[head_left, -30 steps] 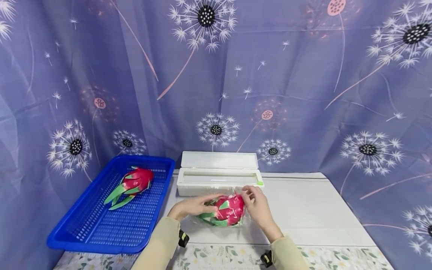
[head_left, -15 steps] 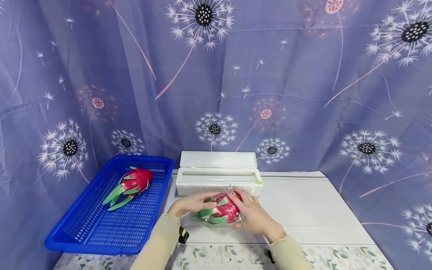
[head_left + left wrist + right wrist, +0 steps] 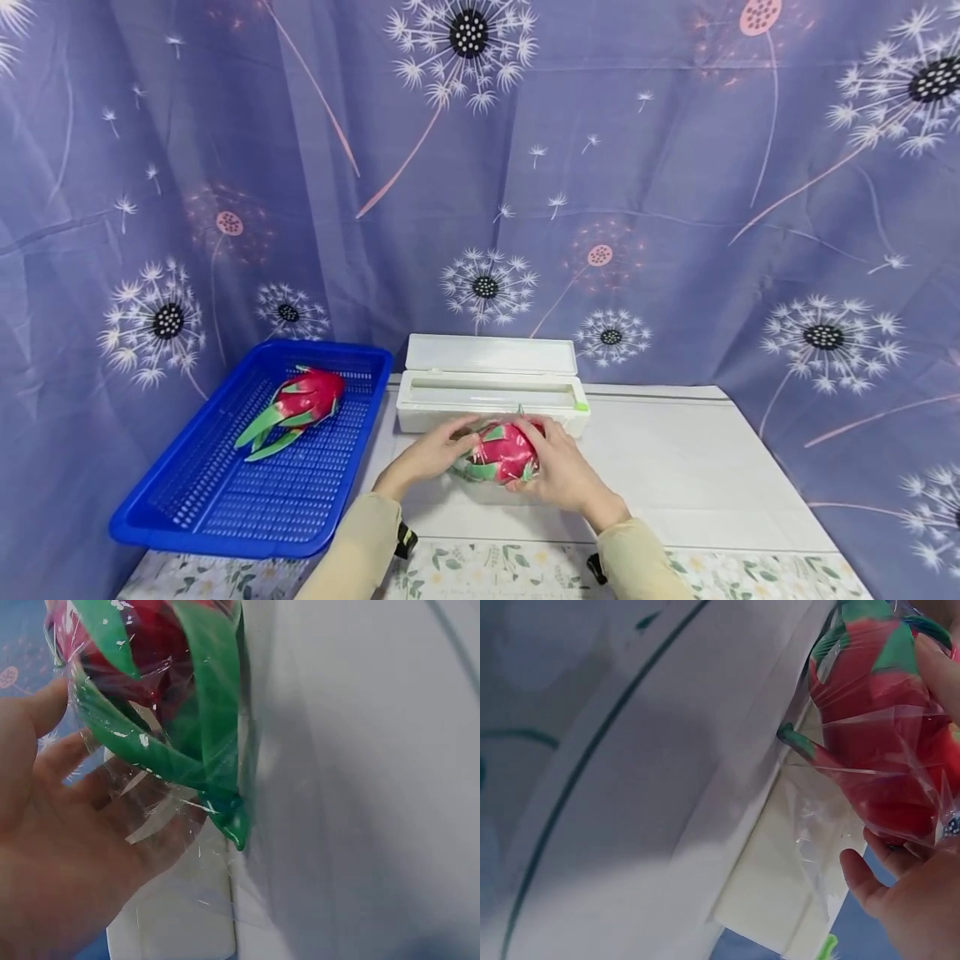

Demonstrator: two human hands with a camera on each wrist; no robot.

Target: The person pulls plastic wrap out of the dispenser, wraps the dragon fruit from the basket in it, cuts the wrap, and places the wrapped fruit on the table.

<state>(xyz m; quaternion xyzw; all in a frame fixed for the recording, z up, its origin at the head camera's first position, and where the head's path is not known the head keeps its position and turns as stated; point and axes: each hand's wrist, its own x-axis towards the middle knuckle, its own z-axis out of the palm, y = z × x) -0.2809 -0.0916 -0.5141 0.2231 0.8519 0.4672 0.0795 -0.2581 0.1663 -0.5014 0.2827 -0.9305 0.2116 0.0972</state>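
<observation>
A red dragon fruit (image 3: 504,454) with green leafy tips is held just in front of the white box, clear plastic film around it. My left hand (image 3: 431,454) grips its leafy end from the left; in the left wrist view the thumb touches the fruit and the other fingers show through loose film (image 3: 172,825). On the right, my right hand (image 3: 558,471) holds the rounded end, thumb and fingers curved about it. From the right wrist, film hangs in a loose flap (image 3: 806,832) below the dragon fruit (image 3: 885,742).
A white cling film box (image 3: 491,417) with its lid raised and a green slider at its right end stands behind the hands. To the left is a blue basket (image 3: 262,525) with another dragon fruit (image 3: 303,400) inside. A patterned curtain (image 3: 675,250) closes off the back.
My right hand has gone from pinching the film at the fruit's right end to holding that end. My left hand has stayed at the leafy end, its fingers now spread wider.
</observation>
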